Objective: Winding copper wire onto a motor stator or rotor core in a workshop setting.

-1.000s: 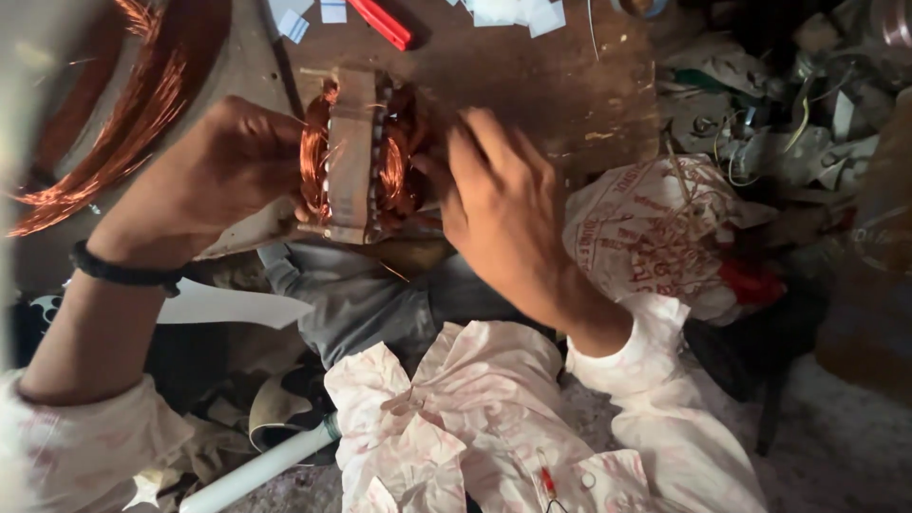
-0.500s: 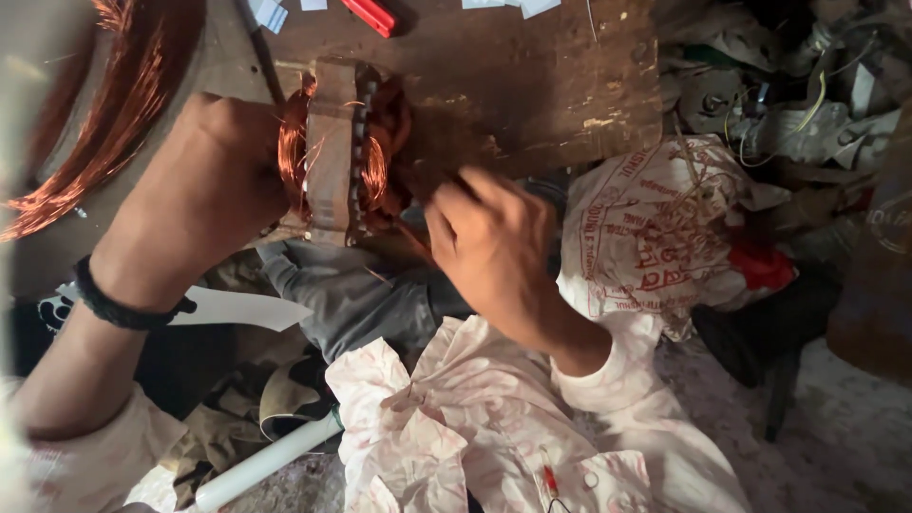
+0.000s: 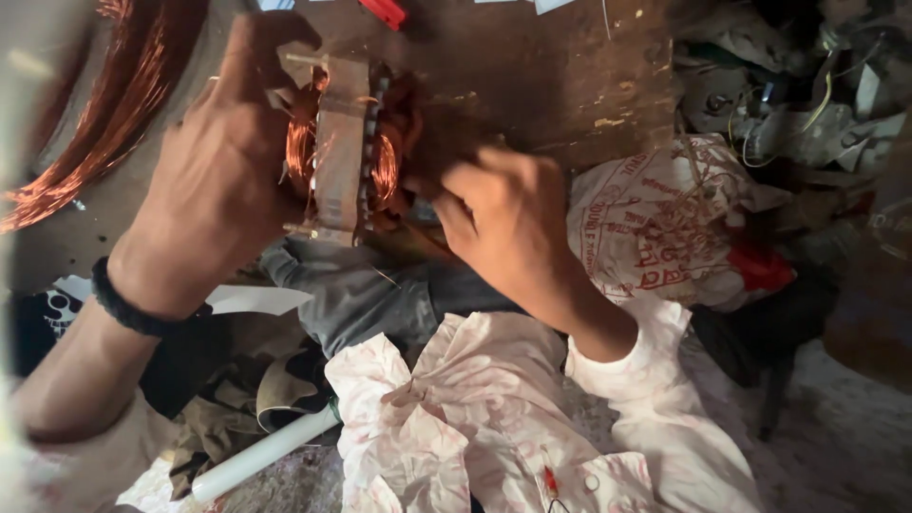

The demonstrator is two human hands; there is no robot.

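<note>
both hands — left hand [image 3: 223,176], right hand [image 3: 503,223] — grip shut on ridged copper-wound stator [image 3: 347,147].

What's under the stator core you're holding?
Under the stator core, grey cloth over the lap and the brown wooden board's edge. Left hand and right hand cover its sides.

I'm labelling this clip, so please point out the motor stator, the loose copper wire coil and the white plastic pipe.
Motor stator [image 3: 342,142], head view, on its grey laminated steel core.
Loose copper wire coil [image 3: 114,114], head view, on the curved strands.
White plastic pipe [image 3: 261,461], head view, on the middle of its length.
</note>
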